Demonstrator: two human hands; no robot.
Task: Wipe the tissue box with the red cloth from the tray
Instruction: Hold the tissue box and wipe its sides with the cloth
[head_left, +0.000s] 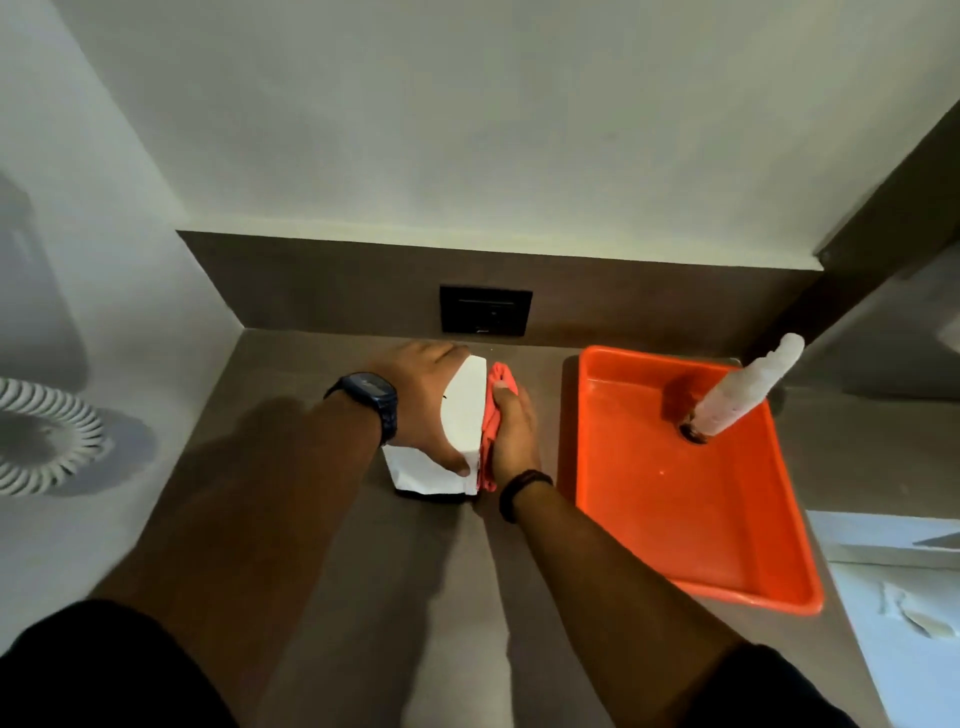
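The white tissue box (464, 410) stands on the grey-brown counter in the middle of the head view. My left hand (421, 400), with a dark watch on its wrist, grips the box from the left and over its top. My right hand (511, 434) presses the red cloth (491, 452) flat against the right side of the box. The cloth is bunched, with parts showing above and below my fingers. The orange tray (691, 545) lies to the right of the box.
A pale spray bottle (743, 397) stands at the tray's far end. A black wall socket (485, 310) sits in the backsplash behind the box. A white coiled object (41, 436) is at the left, and a white surface (904, 613) at the right.
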